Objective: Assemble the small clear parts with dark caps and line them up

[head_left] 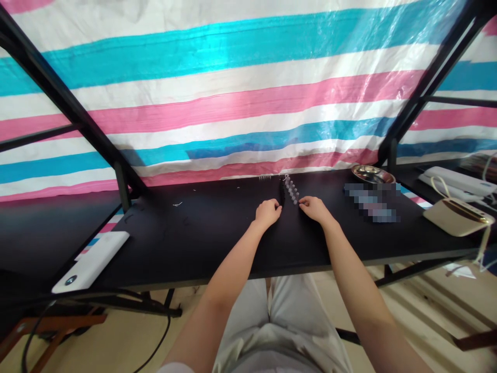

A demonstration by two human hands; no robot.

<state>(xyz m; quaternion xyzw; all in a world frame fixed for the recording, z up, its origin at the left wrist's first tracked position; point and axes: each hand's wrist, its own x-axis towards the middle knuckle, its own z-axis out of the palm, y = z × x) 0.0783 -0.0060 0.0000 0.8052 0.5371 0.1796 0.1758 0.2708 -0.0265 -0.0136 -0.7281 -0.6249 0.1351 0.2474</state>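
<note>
My left hand [268, 212] is closed, its fingertips at the near end of a narrow black strip [282, 192] lying on the black table [217, 228]. To the right of that strip stands a slanting double row of small, greyish see-through pegs [292, 190]. The fingers of my right hand [313, 208] are pinched together at the near end of these pegs; anything between them is too small to make out. A short row of similar clear pieces [265, 177] sits at the table's back edge.
On the right are a round metal dish [373, 174], a blurred-out flat item [370, 203] and a beige device with a cord [458, 216]. A white device [91, 261] lies at the left edge. Striped plastic sheeting [248, 98] hangs behind, between black metal posts.
</note>
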